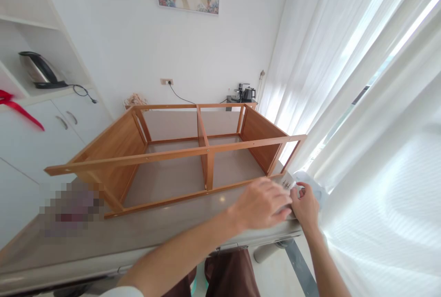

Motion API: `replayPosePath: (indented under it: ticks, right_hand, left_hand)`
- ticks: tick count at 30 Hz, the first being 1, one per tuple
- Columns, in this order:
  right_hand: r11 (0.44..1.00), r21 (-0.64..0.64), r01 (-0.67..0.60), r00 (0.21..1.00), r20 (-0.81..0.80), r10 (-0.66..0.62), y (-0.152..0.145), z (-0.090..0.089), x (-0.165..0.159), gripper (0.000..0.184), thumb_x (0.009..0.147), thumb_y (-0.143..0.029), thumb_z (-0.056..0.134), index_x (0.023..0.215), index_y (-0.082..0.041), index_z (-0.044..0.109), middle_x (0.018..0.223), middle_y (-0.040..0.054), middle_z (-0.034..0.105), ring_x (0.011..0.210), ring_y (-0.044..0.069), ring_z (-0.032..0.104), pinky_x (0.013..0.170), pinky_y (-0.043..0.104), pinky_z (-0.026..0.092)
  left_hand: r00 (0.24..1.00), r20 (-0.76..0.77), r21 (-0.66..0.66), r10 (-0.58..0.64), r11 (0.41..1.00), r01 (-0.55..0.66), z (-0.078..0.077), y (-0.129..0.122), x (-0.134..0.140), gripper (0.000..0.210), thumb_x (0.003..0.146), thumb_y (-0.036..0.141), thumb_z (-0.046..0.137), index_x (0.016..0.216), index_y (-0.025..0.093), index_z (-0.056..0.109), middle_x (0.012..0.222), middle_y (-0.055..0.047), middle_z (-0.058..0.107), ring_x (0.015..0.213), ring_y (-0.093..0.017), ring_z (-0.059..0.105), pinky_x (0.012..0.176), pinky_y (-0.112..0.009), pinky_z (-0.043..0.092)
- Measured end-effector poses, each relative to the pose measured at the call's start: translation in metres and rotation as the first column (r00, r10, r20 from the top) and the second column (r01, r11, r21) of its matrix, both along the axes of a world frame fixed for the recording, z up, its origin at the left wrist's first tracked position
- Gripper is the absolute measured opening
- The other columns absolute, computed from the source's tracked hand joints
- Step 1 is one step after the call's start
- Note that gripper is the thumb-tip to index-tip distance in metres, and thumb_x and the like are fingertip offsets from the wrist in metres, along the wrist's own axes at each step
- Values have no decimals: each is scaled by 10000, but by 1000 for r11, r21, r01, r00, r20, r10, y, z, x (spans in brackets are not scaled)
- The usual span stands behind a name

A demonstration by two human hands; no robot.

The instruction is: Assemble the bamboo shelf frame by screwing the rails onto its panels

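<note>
My left hand (259, 202) reaches across to the table's right end, slightly blurred, its fingers stretched out beside my right hand. My right hand (306, 205) is closed, thumb and fingers pinched together, next to a white item with dark writing (286, 184). What those fingers grip is hidden or too small to name. Behind them lies a pale, clear plastic-looking piece (319, 190). A wooden frame (210, 168) with a middle divider and solid end panels lies on the table, left of both hands.
The grey-brown table (155, 230) runs across the view. A blurred-out patch (70, 209) covers something at its left end. White curtains (386, 223) hang close on the right. An electric kettle (39, 71) stands in the left cabinet; another black kettle (248, 94) sits at the back.
</note>
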State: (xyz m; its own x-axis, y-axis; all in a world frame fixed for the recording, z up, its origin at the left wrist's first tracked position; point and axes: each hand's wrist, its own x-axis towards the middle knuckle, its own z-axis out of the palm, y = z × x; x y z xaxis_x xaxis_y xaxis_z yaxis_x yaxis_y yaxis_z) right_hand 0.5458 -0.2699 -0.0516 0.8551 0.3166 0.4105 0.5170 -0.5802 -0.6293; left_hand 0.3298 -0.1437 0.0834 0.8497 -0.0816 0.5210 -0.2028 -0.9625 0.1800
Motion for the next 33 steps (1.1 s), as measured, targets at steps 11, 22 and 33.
replayPosePath:
  ticks: [11,22,33]
  right_hand:
    - [995,-31,95,995,26,-94,1,-4,-4,341,840,-447,467,1043,-195,576,818,98,633,912,320,640,754,416,448]
    - [986,-71,149,987,70,-144,0,-11,-2,444,811,-445,455,1125,-166,598,785,90,632,861,315,639,748,417,463]
    - [966,-249,-67,998,-34,60,-8,-2,32,520,699,-471,477,1105,-174,609,695,77,626,771,335,660,670,427,462]
  left_hand:
    - [778,-117,-167,617,760,-628,-59,73,-137,110,901,348,584,997,315,627,958,7,680,932,-211,633,844,-371,521]
    - [695,-149,-13,703,702,-712,-92,121,-121,315,911,515,556,973,208,582,963,-58,630,907,-234,602,781,-358,471]
    - [748,-100,-8,657,751,-660,-99,121,-124,278,933,474,539,909,208,619,952,-51,644,937,-233,578,817,-381,439]
